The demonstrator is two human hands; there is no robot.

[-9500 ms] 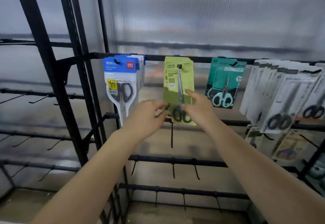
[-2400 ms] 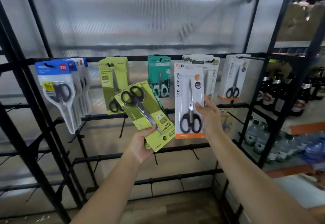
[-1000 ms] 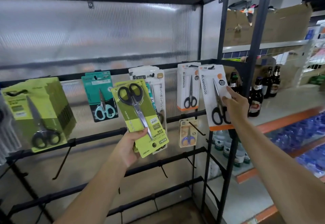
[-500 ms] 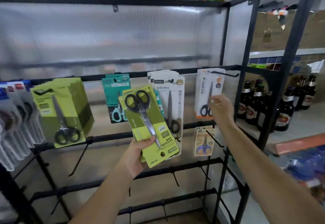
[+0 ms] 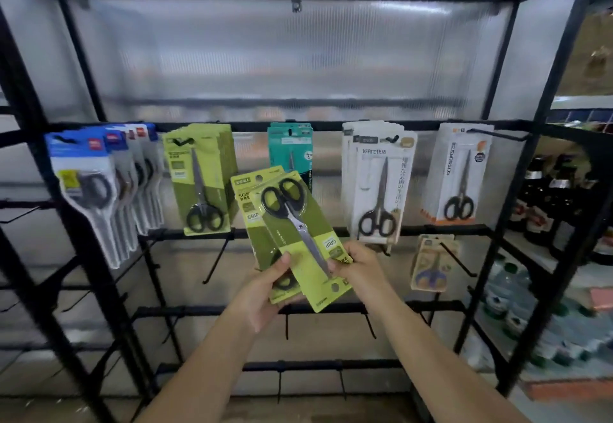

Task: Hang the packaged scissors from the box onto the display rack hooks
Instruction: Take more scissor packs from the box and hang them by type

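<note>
Two bare hands meet at the centre of the view, both gripping lime-green cardboard packs of black-handled scissors [image 5: 292, 240]. Fingers of the left hand [image 5: 265, 293] curl round the lower edge of the stack, thumb [image 5: 282, 265] pressed flat on the front card. Fingers of the right hand [image 5: 356, 268] pinch the lower right corner of the front pack, which is turned upside down and tilted, handles at the top. A second green pack sits directly behind it, upright, its top edge showing at upper left. Both forearms rise from the bottom of the view and converge on the packs, which are held in the air in front of the rack, not on any hook.

Behind the hands stands a black metal display rack [image 5: 99, 290] backed by a ribbed translucent panel [image 5: 282, 54]. Along its upper rail hang, from left to right: blue-topped clear blister packs of scissors [image 5: 89, 190], a row of matching lime-green scissor packs [image 5: 199, 183], teal card packs [image 5: 290, 150] partly hidden by the held packs, white card packs with black-handled scissors [image 5: 378, 187], and a white pack with an orange base [image 5: 459, 180]. One small yellowish pack [image 5: 431, 263] hangs on the rail below, at the right. Bare black hooks [image 5: 215, 263] jut from the lower rails. Dark bottles [image 5: 544, 197] stand on shelving at the far right, blurred.
</note>
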